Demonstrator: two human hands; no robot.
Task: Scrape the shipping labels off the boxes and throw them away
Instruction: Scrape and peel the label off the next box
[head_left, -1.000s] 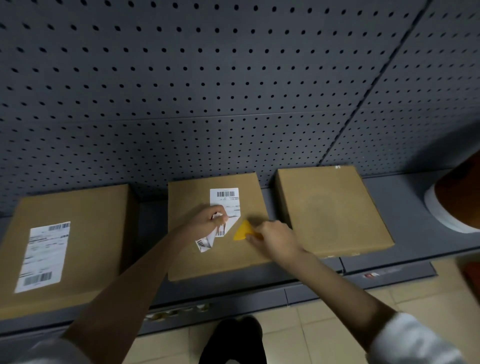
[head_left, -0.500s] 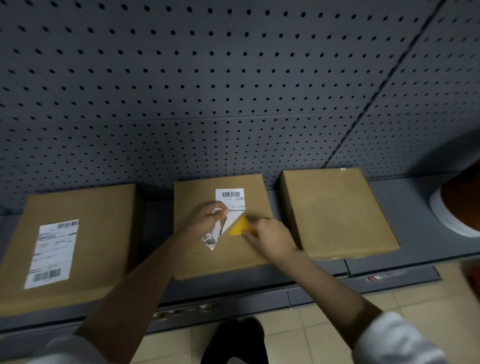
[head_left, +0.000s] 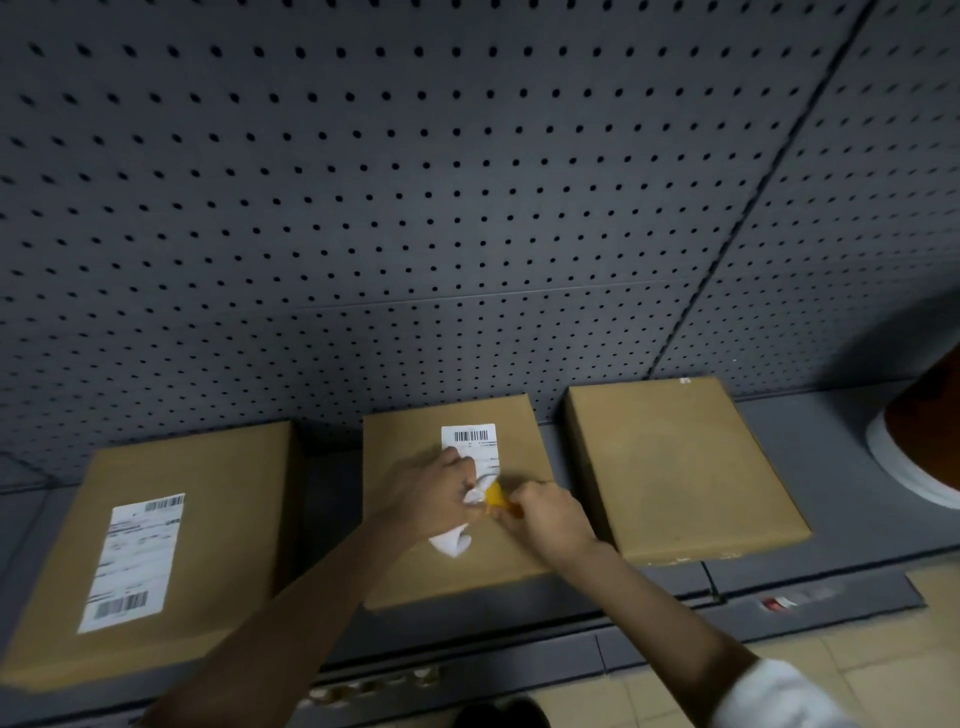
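Three flat cardboard boxes lie in a row on a grey shelf. The middle box (head_left: 431, 577) carries a white shipping label (head_left: 470, 441), stuck down at its far end and peeled up at its near end. My left hand (head_left: 431, 496) grips the loose, curled part of that label. My right hand (head_left: 545, 522) holds a yellow scraper (head_left: 493, 496) with its edge under the label. The left box (head_left: 218, 519) bears a whole label (head_left: 135, 561). The right box (head_left: 675, 467) has a bare top.
A dark perforated panel (head_left: 467, 208) rises behind the shelf (head_left: 810, 457). A white-rimmed round container (head_left: 914, 457) with an orange inside stands at the right edge. Tiled floor (head_left: 857, 649) lies below the shelf front.
The scraper has moved farther up under the label, and more of the label has come off. My left hand has gathered the loose part higher up the box.
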